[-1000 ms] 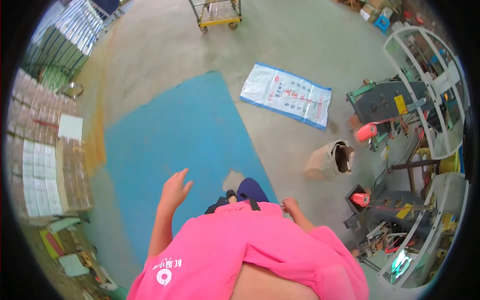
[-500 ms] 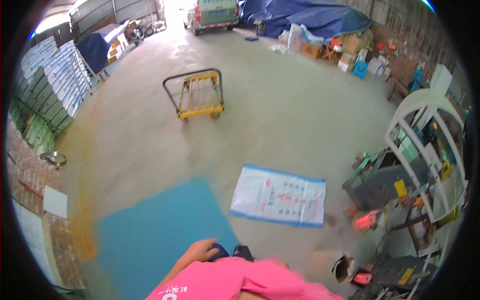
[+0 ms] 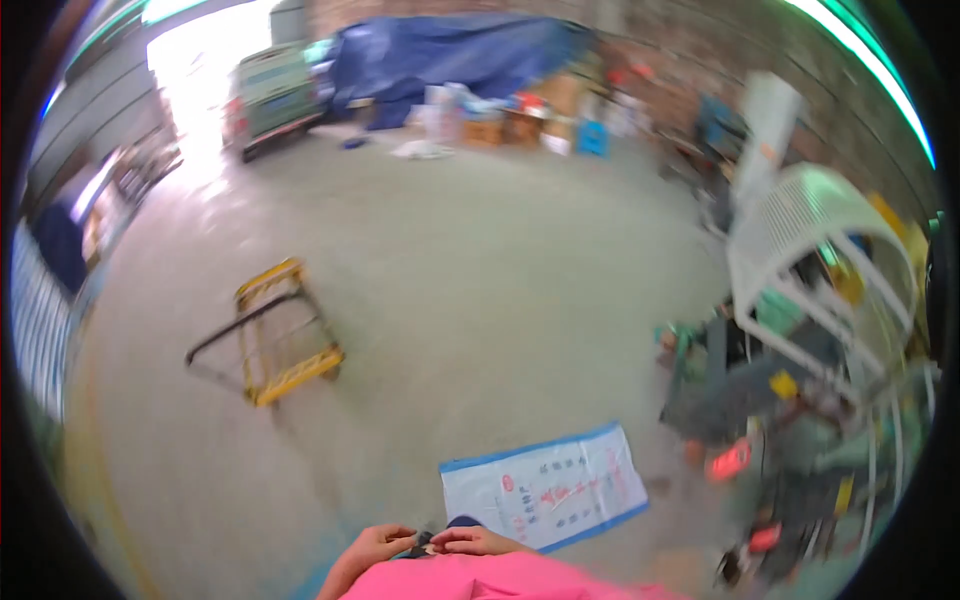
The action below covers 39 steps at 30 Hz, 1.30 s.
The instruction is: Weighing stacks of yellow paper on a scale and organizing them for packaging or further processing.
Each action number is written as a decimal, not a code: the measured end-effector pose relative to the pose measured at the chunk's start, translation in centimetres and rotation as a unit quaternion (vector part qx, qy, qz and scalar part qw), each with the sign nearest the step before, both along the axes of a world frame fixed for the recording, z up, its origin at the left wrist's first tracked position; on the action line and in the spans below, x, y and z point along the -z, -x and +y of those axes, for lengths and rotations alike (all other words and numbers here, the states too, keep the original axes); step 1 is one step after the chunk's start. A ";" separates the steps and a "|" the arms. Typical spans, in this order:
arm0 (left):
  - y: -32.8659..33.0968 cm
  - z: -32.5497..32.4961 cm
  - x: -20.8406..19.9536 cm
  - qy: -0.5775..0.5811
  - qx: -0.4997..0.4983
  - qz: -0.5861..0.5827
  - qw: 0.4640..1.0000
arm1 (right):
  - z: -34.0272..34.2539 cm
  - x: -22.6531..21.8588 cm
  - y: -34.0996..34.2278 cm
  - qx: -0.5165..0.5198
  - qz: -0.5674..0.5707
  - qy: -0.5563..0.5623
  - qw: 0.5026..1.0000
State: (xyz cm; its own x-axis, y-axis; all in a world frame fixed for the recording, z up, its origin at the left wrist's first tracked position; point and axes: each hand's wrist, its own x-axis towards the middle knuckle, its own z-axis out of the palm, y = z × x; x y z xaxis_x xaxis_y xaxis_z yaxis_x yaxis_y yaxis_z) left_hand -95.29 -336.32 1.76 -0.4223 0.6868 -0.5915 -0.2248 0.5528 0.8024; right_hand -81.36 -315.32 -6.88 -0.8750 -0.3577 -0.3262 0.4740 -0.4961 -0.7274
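Both my hands are close together in front of my pink shirt (image 3: 450, 578), at the lower edge of the view. My left hand (image 3: 382, 543) has its fingers loosely stretched toward the right and appears to hold nothing. Opposite it, my right hand (image 3: 478, 541) points its slightly bent fingers left, with no held thing visible. Dark shapes show between and behind the hands, probably my footwear; blur hides their detail. Just beyond the right hand, a white printed woven sack (image 3: 550, 490) with blue edges lies flat on the floor.
A yellow platform trolley (image 3: 295, 375) with a black handle stands to the left. Grey machinery (image 3: 750, 375) and a white arched frame (image 3: 800, 230) crowd the right side. Farther back are a van (image 3: 275, 95), a blue tarpaulin (image 3: 450, 60), boxes and a blue stool (image 3: 593, 138).
The view has swung right and up, so the trolley and van appear farther left. The sack is nearer my hands. My right hand has come into sight beside the left.
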 end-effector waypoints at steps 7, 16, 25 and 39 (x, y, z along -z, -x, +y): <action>21.0 12.9 4.9 -0.064 0.091 0.023 0.994 | 10.8 0.3 11.8 0.096 0.018 -0.108 0.989; 49.2 28.2 20.5 0.176 0.212 0.254 0.927 | 32.3 -1.2 28.8 0.165 0.050 -0.227 0.958; 68.6 60.3 20.3 0.143 0.239 0.201 0.939 | 52.6 2.0 36.6 0.340 -0.028 -0.178 0.923; 69.1 118.9 16.1 0.139 0.251 0.180 0.941 | 88.4 3.5 36.4 0.697 -0.180 0.059 0.691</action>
